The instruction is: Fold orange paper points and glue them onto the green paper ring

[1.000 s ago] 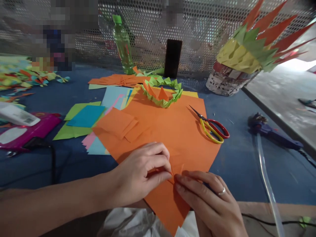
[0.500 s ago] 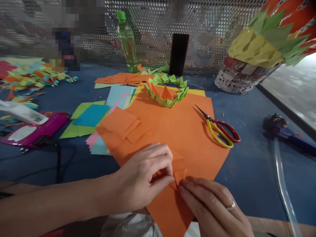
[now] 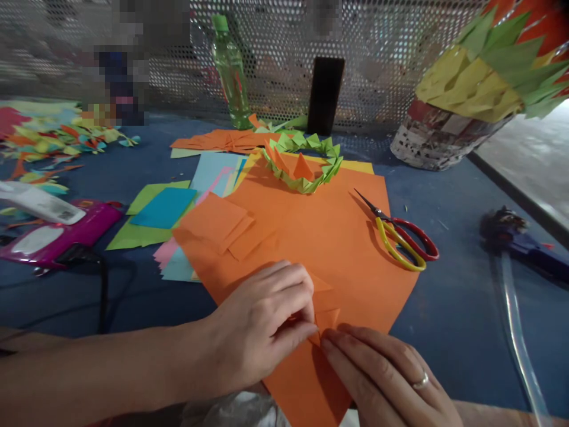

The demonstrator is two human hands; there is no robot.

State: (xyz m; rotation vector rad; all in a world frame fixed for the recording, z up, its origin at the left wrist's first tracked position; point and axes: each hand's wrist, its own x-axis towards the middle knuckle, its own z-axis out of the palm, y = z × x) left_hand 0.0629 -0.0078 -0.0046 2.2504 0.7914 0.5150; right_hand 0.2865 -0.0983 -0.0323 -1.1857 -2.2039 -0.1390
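My left hand (image 3: 262, 323) and my right hand (image 3: 382, 379) meet at the near edge of a large orange paper sheet (image 3: 329, 237). Between their fingertips they pinch a small folded orange paper piece (image 3: 326, 318), its triangular flap sticking up. A ring sits on my right hand. Small orange squares (image 3: 220, 222) lie stacked on the sheet's left part. A ring of folded green paper (image 3: 306, 163) with orange points inside rests at the sheet's far end.
Scissors (image 3: 402, 237) with red and yellow handles lie right of the sheet. A purple glue gun (image 3: 515, 237) lies far right, a pink one (image 3: 57, 237) far left. Coloured papers (image 3: 160, 213), a green bottle (image 3: 229, 71), a dark block (image 3: 324, 95), a paper-covered basket (image 3: 440, 136) stand behind.
The folded orange piece has been turned up between my fingertips, and its triangular flap now shows. The view has shifted slightly left; both hands stay together at the sheet's near edge.
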